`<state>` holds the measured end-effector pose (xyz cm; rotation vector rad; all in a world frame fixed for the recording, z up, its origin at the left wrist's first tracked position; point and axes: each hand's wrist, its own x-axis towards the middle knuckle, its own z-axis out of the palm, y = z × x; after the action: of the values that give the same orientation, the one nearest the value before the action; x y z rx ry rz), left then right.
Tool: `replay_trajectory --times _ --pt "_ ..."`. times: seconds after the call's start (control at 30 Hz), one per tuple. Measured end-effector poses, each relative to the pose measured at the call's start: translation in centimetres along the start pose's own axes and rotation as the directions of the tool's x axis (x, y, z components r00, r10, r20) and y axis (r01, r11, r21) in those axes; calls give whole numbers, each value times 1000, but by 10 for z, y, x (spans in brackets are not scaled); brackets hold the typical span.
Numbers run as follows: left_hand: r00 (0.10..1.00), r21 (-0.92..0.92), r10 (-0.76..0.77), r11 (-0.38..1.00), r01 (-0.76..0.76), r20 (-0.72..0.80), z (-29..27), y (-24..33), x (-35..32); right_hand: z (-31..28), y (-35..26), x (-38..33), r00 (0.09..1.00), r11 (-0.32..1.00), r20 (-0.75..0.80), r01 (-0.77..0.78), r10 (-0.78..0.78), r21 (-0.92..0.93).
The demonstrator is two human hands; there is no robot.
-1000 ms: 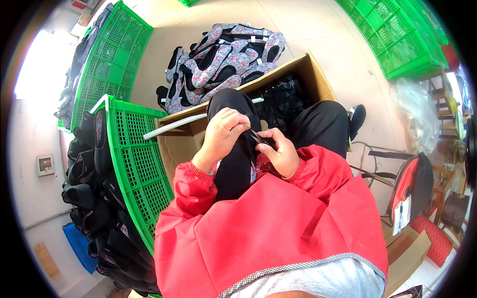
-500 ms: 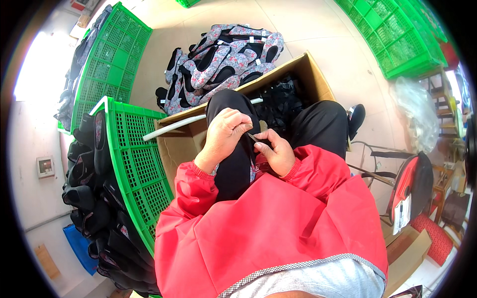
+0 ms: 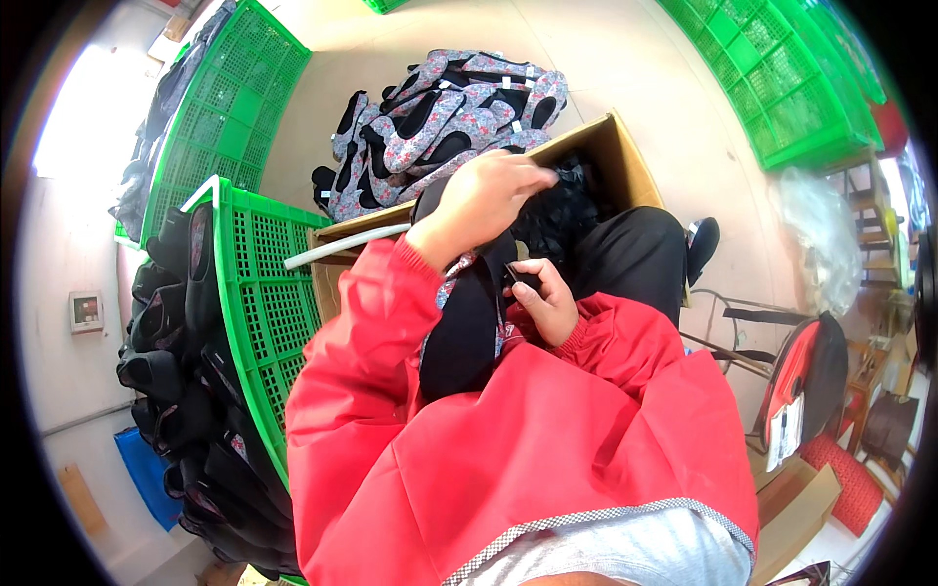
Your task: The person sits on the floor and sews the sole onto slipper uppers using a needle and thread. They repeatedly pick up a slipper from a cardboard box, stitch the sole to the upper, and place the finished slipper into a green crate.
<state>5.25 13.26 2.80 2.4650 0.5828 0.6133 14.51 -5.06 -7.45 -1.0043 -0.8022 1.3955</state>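
My left hand [image 3: 484, 200] is raised over the near rim of the cardboard box [image 3: 640, 176], its fingers stretched out to the right. Nothing shows in it. Lower and to the right, my right hand [image 3: 547, 305] is closed round a small dark pointed tool [image 3: 511, 270], its kind too small to tell. Across my left thigh lies a black piece with floral cloth [image 3: 447, 291] at its edge, partly covered by my left sleeve. Inside the box are crumpled black pieces [image 3: 559, 220].
Beyond the box, floral-and-black padded pieces [image 3: 440, 122] are heaped on the floor. A green crate [image 3: 269, 259] with black shoe-like pieces [image 3: 161, 376] stands at left, a white tube [image 3: 347, 246] beside it. Green crates [image 3: 782, 88] and a clear plastic bag [image 3: 821, 230] are at right.
My left hand has left my right hand, moving up and right over the box, its closed fingers now stretched out. My right hand stays nearly in place with the small tool.
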Motion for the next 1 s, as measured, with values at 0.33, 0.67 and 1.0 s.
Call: replay_trajectory --times 0.33,0.67,1.0 --pt "958 224 -96 961 160 -271 -13 -35 -1 -9 3 -2 994 985 -93 -66 51 -162" --pt "818 -60 -551 823 566 165 -14 10 -103 -2 -6 5 994 935 -113 -40 0 -353" --pt "878 -19 -451 891 454 -160 2 41 -121 1 -3 3 984 869 -154 0 -88 -495"
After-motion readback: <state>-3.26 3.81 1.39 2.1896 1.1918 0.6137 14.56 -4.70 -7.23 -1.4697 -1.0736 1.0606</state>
